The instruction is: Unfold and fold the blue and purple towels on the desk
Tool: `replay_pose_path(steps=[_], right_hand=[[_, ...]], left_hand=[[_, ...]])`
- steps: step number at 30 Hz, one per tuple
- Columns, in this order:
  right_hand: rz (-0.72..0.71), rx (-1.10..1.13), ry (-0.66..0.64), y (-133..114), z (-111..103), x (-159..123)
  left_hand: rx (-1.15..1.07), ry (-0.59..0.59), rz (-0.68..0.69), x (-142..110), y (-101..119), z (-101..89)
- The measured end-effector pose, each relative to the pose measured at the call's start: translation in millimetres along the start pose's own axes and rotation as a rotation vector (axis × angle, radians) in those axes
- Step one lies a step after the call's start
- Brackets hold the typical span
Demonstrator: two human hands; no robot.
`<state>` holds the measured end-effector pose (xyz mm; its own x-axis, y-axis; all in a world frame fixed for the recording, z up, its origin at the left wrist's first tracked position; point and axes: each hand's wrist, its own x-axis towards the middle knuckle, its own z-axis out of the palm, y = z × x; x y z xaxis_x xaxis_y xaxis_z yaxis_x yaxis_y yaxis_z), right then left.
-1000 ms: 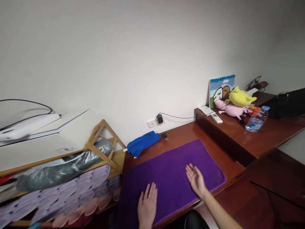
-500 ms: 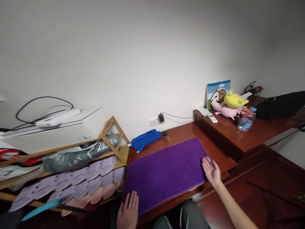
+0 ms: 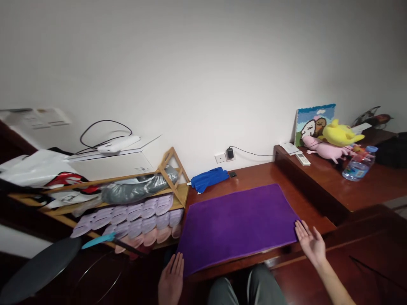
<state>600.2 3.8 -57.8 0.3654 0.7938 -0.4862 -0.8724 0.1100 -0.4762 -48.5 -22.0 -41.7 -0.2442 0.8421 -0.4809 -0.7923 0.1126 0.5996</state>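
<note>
Remotely, I see the left hand (image 3: 171, 279) and right hand (image 3: 310, 241) unclenched, holding nothing, at the near corners of the purple cloth (image 3: 237, 224) (contact I can't tell). It lies flat on the wooden desk (image 3: 300, 201); a snagging fingertip could ruck it.

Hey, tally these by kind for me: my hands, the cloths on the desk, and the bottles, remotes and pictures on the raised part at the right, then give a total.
Hands: 2, left hand and right hand
Cloths: 2, purple cloth and blue cloth
Bottles: 1, clear bottle
Remotes: 1, white remote
Pictures: 1, dog picture
Total: 7
</note>
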Motion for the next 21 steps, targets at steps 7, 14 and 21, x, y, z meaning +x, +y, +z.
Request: replay_pose_path(steps=[7, 14, 21], right_hand=[[0.138, -0.003, -0.200, 65, 88, -3], [0.382, -0.009, -0.320, 203, 227, 13], [0.197, -0.185, -0.149, 178, 236, 100]], left_hand=[[-0.066, -0.322, 0.024, 46, -23, 65.1], [-0.118, -0.202, -0.103, 111, -54, 198.4], [0.033, -0.011, -0.028, 164, -15, 209.0]])
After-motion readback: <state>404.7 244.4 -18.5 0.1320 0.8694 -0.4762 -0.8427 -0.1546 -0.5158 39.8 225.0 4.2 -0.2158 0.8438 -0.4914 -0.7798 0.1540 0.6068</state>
